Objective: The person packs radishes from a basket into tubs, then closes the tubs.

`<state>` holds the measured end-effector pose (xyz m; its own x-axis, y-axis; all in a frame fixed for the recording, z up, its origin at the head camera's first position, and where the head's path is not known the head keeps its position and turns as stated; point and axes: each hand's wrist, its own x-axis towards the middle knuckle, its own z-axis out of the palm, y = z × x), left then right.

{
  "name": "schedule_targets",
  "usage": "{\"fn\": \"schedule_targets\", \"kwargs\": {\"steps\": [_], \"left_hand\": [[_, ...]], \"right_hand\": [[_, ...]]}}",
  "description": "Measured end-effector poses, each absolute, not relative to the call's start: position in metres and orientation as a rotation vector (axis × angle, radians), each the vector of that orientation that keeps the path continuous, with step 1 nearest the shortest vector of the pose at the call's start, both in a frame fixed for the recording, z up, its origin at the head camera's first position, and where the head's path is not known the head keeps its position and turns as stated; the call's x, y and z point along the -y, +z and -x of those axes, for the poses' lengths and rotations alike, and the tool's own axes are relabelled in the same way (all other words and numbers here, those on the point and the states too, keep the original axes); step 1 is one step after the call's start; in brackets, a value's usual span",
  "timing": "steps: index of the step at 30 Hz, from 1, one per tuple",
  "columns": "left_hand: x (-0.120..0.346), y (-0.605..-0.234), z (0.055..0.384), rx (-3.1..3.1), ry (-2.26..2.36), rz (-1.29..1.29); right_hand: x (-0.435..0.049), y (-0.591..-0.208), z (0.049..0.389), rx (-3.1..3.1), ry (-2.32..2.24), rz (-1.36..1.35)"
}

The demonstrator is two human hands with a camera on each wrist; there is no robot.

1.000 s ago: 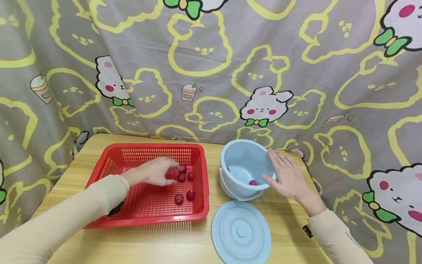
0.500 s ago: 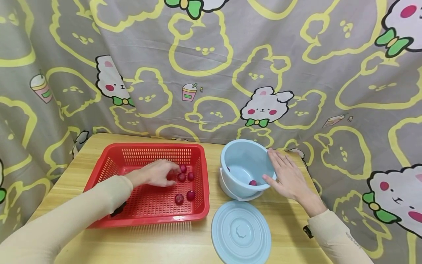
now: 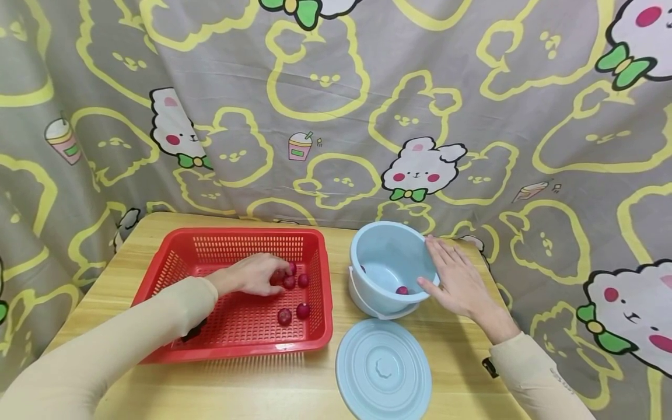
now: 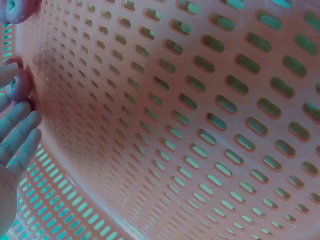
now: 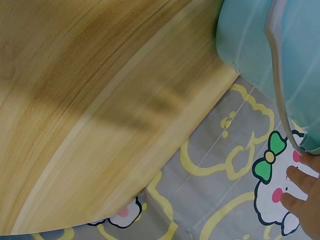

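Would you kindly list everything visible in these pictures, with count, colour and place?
basket: one, red, perforated, left on the table.
fruits in the basket: at least four showing, dark red, near its right end.
bucket: one, light blue, open, right of the basket.
fruit in the bucket: one plainly seen, dark red.
lid: one, light blue, flat before the bucket.
table: one, light wood.
curtain: grey, yellow outlines, white bunnies, behind.
left hand: in the basket, fingers at a fruit.
right hand: flat against the bucket's right side.
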<state>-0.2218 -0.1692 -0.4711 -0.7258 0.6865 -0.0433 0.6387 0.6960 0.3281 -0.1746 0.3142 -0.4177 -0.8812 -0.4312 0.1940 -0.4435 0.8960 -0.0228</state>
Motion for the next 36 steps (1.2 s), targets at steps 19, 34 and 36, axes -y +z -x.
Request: {"fn": "schedule_targets", "kwargs": {"steps": [19,34,36], "left_hand": [[0.163,-0.482,0.226,-2.779,0.462,-1.119],[0.162,-0.477,0.224,-2.767,0.480,-1.091],[0.162,-0.476,0.223,-2.776,0.486,-1.088]], "right_hand": [[-0.313,-0.418,0.175,2.873,0.092,-0.674],[-0.314,-0.419,0.174,2.893,0.097,-0.662],[-0.314,-0.418,0.174,2.896,0.099,-0.662]]}}
